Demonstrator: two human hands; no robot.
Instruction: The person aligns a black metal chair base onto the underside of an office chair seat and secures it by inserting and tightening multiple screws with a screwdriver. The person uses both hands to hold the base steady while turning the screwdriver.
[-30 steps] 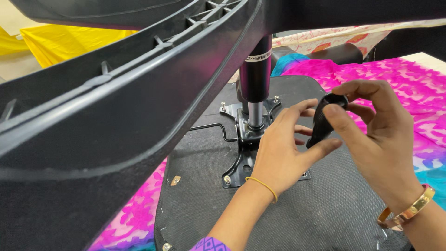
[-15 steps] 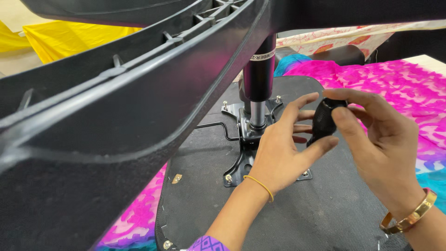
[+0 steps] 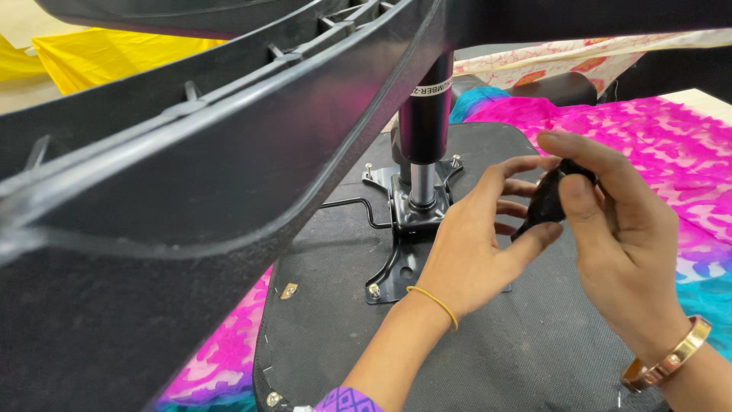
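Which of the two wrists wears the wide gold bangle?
The right hand wrist wears the wide gold metal bangle; the left hand wrist wears a thin yellow band.

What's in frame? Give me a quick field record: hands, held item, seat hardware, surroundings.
left hand: open, fingers spread, thumb touching the knob's lower end
right hand: pinching the knob between thumb and fingers
knob: small, black, held above the seat
seat: black, upside down, underside up
plate: black metal, bolted to the seat
column: black, upright in the plate
lever: thin bent rod left of the plate
base arm: black, blurred, close to camera
cloth: pink and blue, under the seat
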